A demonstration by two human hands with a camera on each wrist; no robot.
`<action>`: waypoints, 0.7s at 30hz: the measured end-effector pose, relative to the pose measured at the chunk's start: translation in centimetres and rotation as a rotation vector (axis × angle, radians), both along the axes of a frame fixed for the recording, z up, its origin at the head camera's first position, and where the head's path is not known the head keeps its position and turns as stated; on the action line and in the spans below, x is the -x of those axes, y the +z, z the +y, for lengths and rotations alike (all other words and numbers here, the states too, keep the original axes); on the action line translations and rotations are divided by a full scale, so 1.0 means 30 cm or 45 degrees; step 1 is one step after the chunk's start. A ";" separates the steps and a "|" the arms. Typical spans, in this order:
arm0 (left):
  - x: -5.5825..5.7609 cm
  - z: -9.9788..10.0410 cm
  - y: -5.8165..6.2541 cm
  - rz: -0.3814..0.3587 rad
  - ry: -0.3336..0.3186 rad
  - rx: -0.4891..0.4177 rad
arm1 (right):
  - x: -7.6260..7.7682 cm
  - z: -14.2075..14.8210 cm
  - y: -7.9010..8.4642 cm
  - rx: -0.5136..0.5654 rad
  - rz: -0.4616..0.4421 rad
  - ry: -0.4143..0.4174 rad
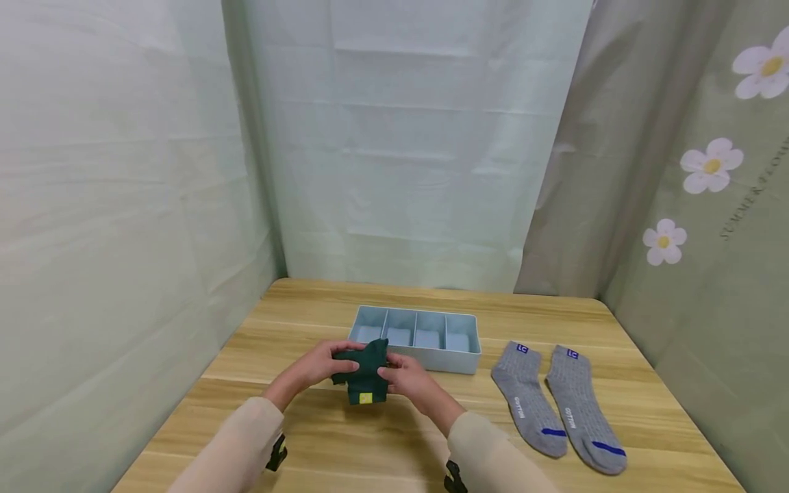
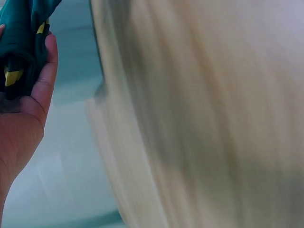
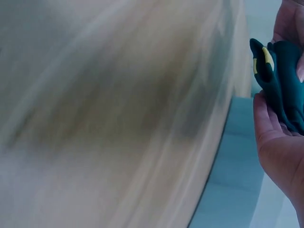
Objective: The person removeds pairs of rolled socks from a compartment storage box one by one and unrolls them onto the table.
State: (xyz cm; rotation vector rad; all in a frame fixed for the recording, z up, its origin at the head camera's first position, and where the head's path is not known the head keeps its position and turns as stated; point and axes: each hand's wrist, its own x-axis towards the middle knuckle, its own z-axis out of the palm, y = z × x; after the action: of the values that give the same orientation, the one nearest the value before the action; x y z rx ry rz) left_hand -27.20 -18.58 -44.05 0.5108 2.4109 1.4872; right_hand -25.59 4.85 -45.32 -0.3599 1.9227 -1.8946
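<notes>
Both hands hold a folded bundle of dark green socks (image 1: pixel 368 373) above the table, just in front of the blue-grey divided box. My left hand (image 1: pixel 322 363) pinches the bundle's left side, thumb on the near face and fingers behind. From the right, my right hand (image 1: pixel 411 378) grips the other edge between thumb and fingers. A yellow patch shows on the flap hanging at the bottom. In the left wrist view the socks (image 2: pixel 19 35) look rolled over, with yellow bits at the edges. The right wrist view shows the socks (image 3: pixel 285 78) resting against the fingers of a hand.
The long box (image 1: pixel 444 359) has several compartments side by side, with bare bottoms visible. Two grey socks, a left one (image 1: pixel 527 397) and a right one (image 1: pixel 582 407), lie flat on the wooden table (image 1: pixel 653 411) at right. Cloth curtains (image 1: pixel 401 171) surround the table.
</notes>
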 end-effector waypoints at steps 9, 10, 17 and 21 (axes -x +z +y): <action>-0.038 -0.099 -0.042 -0.003 0.117 0.058 | -0.023 -0.082 -0.042 0.010 -0.025 0.056; -0.038 -0.110 -0.046 -0.009 0.124 0.067 | -0.025 -0.092 -0.045 0.012 -0.020 0.059; -0.019 -0.181 -0.090 0.048 0.181 0.270 | -0.042 -0.120 -0.074 -0.533 0.517 0.167; -0.005 -0.208 -0.106 0.044 0.215 0.356 | -0.057 -0.125 -0.086 -0.996 1.004 0.330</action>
State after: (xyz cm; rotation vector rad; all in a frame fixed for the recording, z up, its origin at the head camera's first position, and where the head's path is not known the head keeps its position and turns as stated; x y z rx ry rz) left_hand -27.03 -24.83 -47.24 0.2797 2.6879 1.1779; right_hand -23.87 1.11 -47.92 -1.1302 2.7285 -0.7421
